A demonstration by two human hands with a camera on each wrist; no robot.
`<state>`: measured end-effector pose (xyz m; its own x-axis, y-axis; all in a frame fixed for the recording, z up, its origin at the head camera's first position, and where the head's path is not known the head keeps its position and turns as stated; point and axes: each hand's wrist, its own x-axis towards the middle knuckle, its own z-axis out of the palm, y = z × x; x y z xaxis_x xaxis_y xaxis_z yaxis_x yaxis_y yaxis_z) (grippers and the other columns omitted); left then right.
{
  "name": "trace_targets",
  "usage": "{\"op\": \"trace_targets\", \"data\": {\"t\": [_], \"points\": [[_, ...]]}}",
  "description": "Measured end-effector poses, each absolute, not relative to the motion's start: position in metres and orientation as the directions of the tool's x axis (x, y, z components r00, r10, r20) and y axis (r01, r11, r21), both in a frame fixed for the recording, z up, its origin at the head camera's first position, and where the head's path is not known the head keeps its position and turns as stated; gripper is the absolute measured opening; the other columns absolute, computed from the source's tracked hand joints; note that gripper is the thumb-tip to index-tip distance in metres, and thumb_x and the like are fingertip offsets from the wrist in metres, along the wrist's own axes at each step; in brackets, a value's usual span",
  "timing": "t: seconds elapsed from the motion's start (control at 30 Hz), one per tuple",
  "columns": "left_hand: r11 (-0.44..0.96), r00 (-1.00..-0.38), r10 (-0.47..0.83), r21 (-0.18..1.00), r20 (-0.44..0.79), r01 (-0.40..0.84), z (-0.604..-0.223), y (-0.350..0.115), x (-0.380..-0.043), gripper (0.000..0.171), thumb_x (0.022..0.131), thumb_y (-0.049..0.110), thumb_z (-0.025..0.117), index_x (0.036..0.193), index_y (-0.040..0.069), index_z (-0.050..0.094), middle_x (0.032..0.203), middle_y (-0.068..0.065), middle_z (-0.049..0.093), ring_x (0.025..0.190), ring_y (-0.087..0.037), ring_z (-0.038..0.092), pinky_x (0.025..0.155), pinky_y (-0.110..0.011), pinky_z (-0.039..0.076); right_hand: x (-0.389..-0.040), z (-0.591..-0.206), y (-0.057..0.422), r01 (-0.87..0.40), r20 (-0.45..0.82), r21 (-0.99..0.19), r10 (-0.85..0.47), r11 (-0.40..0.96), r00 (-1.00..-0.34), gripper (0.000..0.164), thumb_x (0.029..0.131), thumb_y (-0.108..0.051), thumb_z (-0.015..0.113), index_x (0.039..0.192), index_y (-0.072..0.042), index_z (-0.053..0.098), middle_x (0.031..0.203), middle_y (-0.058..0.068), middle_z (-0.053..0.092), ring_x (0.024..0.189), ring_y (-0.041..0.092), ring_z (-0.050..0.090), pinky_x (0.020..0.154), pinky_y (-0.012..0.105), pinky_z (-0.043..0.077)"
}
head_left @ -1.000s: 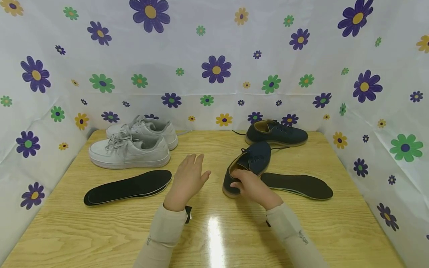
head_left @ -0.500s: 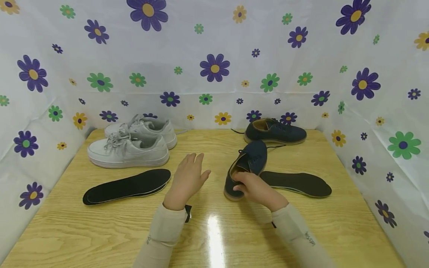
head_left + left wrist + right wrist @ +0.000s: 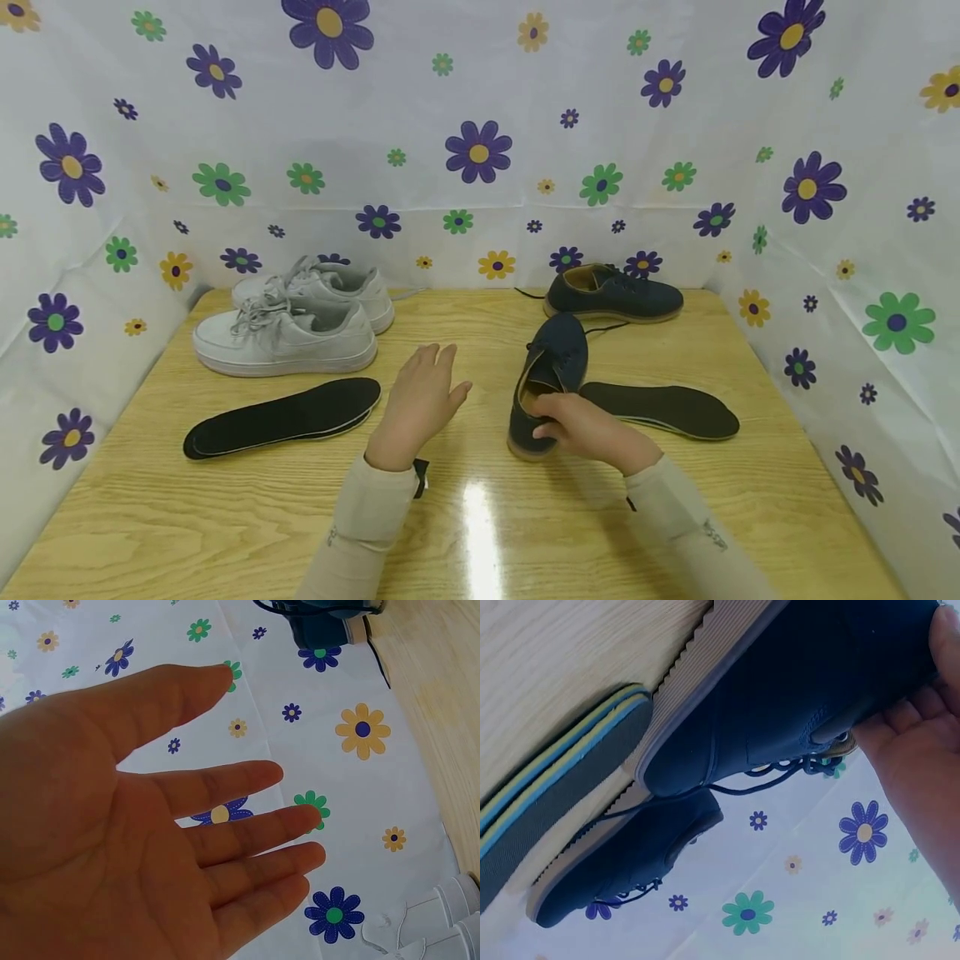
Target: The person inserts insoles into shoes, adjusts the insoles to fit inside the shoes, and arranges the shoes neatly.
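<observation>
My right hand [image 3: 592,429] grips a navy lace-up shoe [image 3: 564,350] by its heel, fingers reaching into the opening and thumb on the outside. In the right wrist view the shoe's ribbed tan sole [image 3: 705,682] faces the table, its lace trailing from the side. My left hand [image 3: 422,404] hovers over the middle of the table, fingers extended and palm bare in the left wrist view. Just right of the held shoe lies a pair of stacked dark insoles [image 3: 671,411], with yellow and blue layered edges [image 3: 592,742]. The other navy shoe [image 3: 618,296] stands behind.
Two white sneakers [image 3: 288,337] stand side by side at the back left. In front of them lies another stacked pair of black insoles [image 3: 288,418]. A flower-printed white cloth [image 3: 420,108] walls the wooden table [image 3: 247,533] at the back and sides.
My right hand has drawn the held navy shoe slightly toward me and turned it so its toe points more straight back. The left hand has stayed in place.
</observation>
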<state>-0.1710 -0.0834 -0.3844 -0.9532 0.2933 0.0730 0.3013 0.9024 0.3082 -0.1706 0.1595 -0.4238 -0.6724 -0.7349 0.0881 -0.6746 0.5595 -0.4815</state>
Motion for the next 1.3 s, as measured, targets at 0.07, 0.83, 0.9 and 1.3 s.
{"op": "trace_targets", "data": {"t": [0.07,0.83,0.9,1.3], "points": [[0.902,-0.954,0.293,0.312,0.067,0.299,-0.384,-0.084,-0.171,0.059,0.095,0.029,0.062,0.139,-0.006,0.042,0.138,-0.03,0.043,0.133,-0.043,0.036,0.11,-0.049,0.029,-0.17,-0.423,0.162,-0.677,0.079,-0.484,-0.742,0.555,-0.665,0.005,0.089,-0.006,0.066,0.092,-0.006,0.061,0.078,-0.004,0.049,0.067,0.006,0.041,0.063,0.023,0.039],[0.898,-0.947,0.319,0.307,0.033,0.314,-0.385,-0.082,-0.171,0.057,0.095,0.027,0.062,0.133,-0.011,0.046,0.132,-0.029,0.049,0.125,-0.042,0.045,0.104,-0.05,0.037,-0.166,-0.413,0.181,-0.708,-0.008,-0.455,-0.797,0.54,-0.603,0.012,0.089,-0.004,0.065,0.085,-0.009,0.056,0.073,-0.006,0.038,0.065,0.006,0.032,0.061,0.023,0.032],[0.897,-0.947,0.319,0.315,0.028,0.311,-0.385,-0.082,-0.171,0.057,0.095,0.027,0.062,0.133,-0.011,0.046,0.131,-0.029,0.05,0.125,-0.042,0.045,0.103,-0.05,0.037,-0.166,-0.412,0.182,-0.712,-0.007,-0.453,-0.8,0.537,-0.6,0.014,0.088,-0.003,0.066,0.084,-0.01,0.054,0.073,-0.006,0.036,0.064,0.006,0.032,0.061,0.024,0.032],[0.891,-0.946,0.325,0.333,0.008,0.309,-0.388,-0.081,-0.173,0.056,0.095,0.027,0.062,0.133,-0.011,0.047,0.132,-0.029,0.05,0.125,-0.041,0.046,0.104,-0.049,0.037,-0.171,-0.404,0.202,-0.654,0.006,-0.538,-0.773,0.532,-0.634,0.021,0.092,-0.011,0.064,0.112,-0.005,0.063,0.101,0.003,0.059,0.089,0.014,0.057,0.079,0.036,0.05]]}}
